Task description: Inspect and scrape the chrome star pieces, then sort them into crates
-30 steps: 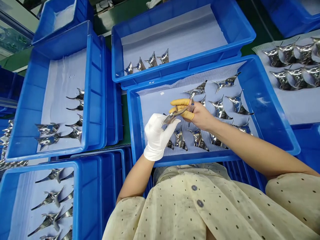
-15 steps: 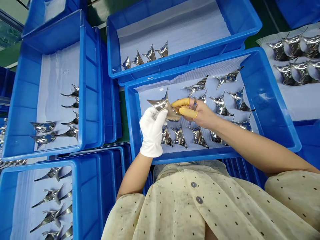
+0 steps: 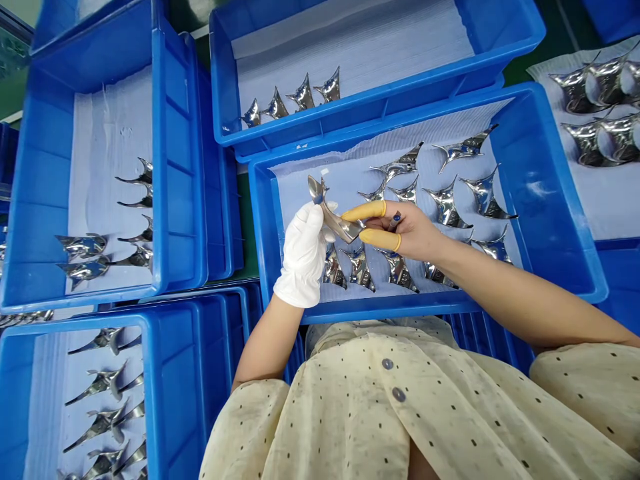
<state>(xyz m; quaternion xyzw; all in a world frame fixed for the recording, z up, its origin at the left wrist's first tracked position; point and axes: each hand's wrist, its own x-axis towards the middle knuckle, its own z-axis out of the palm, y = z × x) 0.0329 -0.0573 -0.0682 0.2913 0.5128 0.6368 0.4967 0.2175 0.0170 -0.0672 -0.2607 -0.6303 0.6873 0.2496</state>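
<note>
My left hand (image 3: 301,253), in a white glove, grips a shiny curved metal piece (image 3: 342,224) with pointed ends, holding it tilted above the middle blue bin (image 3: 260,220). At the piece's right end, my right hand (image 3: 417,232) has it between thumb and index finger, both wearing yellow finger cots. A small dark stick with a blue end (image 3: 395,221) shows against the right hand's fingers; most of it is hidden. Similar metal pieces (image 3: 446,203) lie in rows on the white liner beneath, some partly covered by my hands and forearm.
A far bin (image 3: 380,113) holds a short row of metal pieces along its near wall. To the left stand stacked bins (image 3: 180,167) and a lower bin (image 3: 75,325), both with pieces. More metal pieces (image 3: 603,143) lie on a liner at the right.
The metal piece has turned in my hands, from its broad face showing to a narrower edge-on view. The right hand has shifted slightly right, and the whole view has moved a little.
</note>
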